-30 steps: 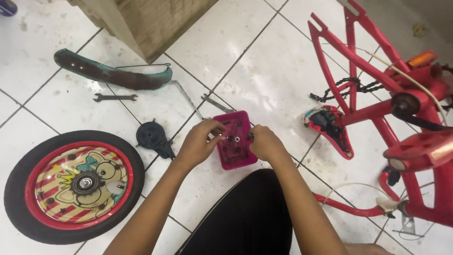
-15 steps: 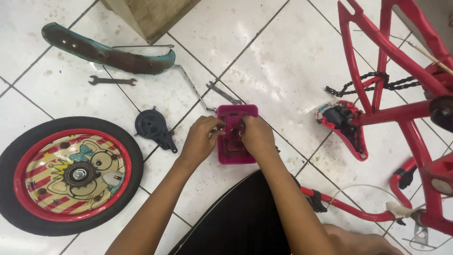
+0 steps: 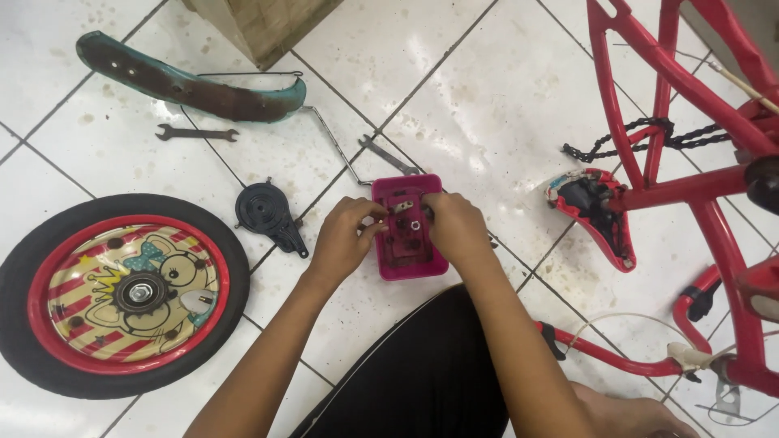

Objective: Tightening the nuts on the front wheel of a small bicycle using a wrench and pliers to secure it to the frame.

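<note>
Reaching into pink parts tray (image 3: 422, 264) on tiled floor (image 3: 503, 105): left hand (image 3: 347, 237) fingers pinched, contents unclear; right hand (image 3: 454, 227) fingers curled over small metal bracket (image 3: 403, 208). Tray long axis runs away from person, between both hands; right hand nearer bracket.

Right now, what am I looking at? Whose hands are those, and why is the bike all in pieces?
The camera sits on a person's head and looks down, so these are that person's own hands over a white tiled floor. The left hand and right hand are both at a small pink tray full of little metal bits, and the fingers pinch a small part over it. I cannot tell exactly what part it is. Around them lie a bike wheel with a cartoon picture, a teal mudguard, two spanners and a round black piece. On the right is the red bike frame, upside down, with its saddle and chain.
</note>
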